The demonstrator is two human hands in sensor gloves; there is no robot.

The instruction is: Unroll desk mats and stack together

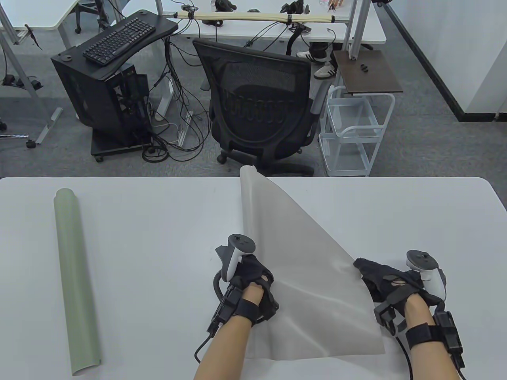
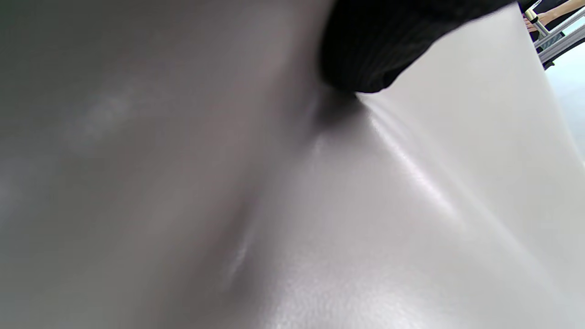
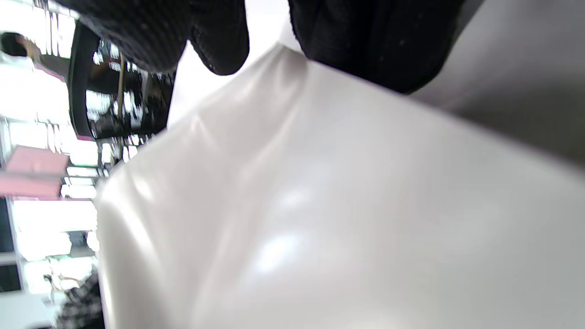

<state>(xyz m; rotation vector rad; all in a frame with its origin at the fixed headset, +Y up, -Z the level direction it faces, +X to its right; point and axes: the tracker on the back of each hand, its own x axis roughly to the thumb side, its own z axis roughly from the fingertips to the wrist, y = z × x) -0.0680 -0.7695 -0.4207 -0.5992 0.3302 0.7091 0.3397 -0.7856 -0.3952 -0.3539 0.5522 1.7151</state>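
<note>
A grey desk mat (image 1: 309,273) lies partly unrolled on the white table (image 1: 158,237), its far corner lifted above the table's far edge. My left hand (image 1: 247,279) holds its left side; a gloved finger (image 2: 379,55) presses on the mat (image 2: 365,219) in the left wrist view. My right hand (image 1: 380,279) grips the mat's right edge; in the right wrist view gloved fingers (image 3: 365,41) close over the edge of the mat (image 3: 320,205). A pale green mat (image 1: 75,281) lies rolled up at the table's left, apart from both hands.
Beyond the table's far edge stand a black mesh office chair (image 1: 257,107), a white wire cart (image 1: 352,130) and a black computer stand with a keyboard (image 1: 119,37).
</note>
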